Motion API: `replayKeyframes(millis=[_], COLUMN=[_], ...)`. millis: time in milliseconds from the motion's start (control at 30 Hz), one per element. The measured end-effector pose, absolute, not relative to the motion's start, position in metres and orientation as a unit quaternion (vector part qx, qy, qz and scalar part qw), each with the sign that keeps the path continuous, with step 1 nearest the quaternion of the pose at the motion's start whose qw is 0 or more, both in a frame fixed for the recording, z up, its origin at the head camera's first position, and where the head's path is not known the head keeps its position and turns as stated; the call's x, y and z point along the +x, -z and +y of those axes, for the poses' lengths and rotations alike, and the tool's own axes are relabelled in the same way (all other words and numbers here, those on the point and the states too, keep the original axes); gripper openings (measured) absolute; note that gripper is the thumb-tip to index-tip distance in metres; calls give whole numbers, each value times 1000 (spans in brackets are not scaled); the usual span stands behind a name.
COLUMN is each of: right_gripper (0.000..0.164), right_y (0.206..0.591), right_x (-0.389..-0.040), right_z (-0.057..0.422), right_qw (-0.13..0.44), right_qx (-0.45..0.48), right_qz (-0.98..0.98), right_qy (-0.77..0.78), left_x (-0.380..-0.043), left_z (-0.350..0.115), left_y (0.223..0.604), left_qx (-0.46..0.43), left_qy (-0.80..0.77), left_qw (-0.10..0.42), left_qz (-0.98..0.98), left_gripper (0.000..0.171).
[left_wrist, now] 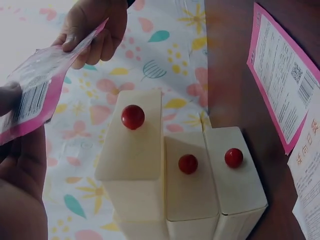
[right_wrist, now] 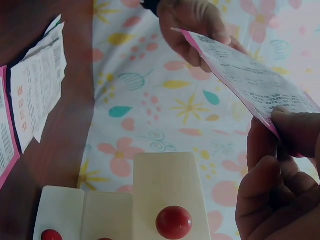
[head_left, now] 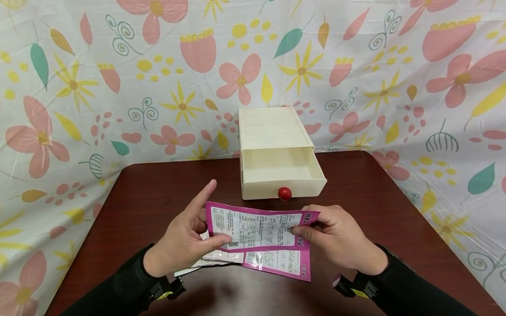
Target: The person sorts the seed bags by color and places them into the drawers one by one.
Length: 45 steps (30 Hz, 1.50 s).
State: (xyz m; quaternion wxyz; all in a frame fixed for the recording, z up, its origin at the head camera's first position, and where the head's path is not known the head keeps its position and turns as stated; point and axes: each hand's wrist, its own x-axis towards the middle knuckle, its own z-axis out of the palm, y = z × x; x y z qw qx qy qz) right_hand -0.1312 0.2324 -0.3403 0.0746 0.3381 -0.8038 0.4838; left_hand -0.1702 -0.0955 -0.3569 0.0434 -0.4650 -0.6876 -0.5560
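Observation:
A flat pink-edged packet [head_left: 257, 228] with a white panel of printed text is held up above the table by both hands. My left hand [head_left: 187, 241] holds its left end, thumb across the printed face and index finger stretched upward. The right hand [head_left: 336, 239] pinches the right end, thumb on the front and fingers behind. In the left wrist view, a barcode shows on the packet [left_wrist: 50, 85]. Below it lies a second pink packet [head_left: 276, 263], beside pale printed packets [head_left: 217, 259] partly hidden by my left hand.
Behind the hands stands a cream drawer box [head_left: 272, 127], its top drawer [head_left: 282, 188] pulled out, with a red knob [head_left: 284, 193]. More red-knobbed drawers [left_wrist: 192, 195] show in the left wrist view. A flower-print cloth [head_left: 158, 79] hangs behind the brown table [head_left: 158, 188].

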Motion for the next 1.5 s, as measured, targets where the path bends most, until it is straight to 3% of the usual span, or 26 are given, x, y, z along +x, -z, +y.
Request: replayKeyframes(millis=[233, 367, 533, 633, 767, 1033, 1200, 1500], right_gripper=[34, 36, 18, 26, 28, 17, 18, 24], right_y=[335, 332, 326, 317, 301, 285, 281, 269], right_x=[-127, -126, -126, -124, -118, -116, -117, -114], right_z=[234, 238, 242, 242, 240, 231, 232, 236], right_qw=[115, 162, 223, 269, 318, 403, 418, 429], right_qx=[355, 399, 447, 470, 518, 598, 618, 625], right_qz=[-810, -798, -782, -778, -746, -633, -620, -632], right_qy=[-453, -421, -373, -317, -272, -280, -242, -160], left_x=[-169, -172, -181, -189, -200, -223, -232, -244], left_z=[-97, -99, -99, -98, -95, -92, -89, -92], left_y=[350, 347, 346, 347, 346, 344, 343, 332], left_qx=[-456, -470, -497, -515, -555, -606, -620, -610], left_qy=[553, 549, 513, 497, 490, 462, 398, 319], left_qw=[62, 68, 104, 126, 151, 177, 216, 205], left_qz=[-695, -688, -692, -687, -655, -623, -641, -696], left_gripper=[95, 63, 25, 11, 13, 18, 21, 31])
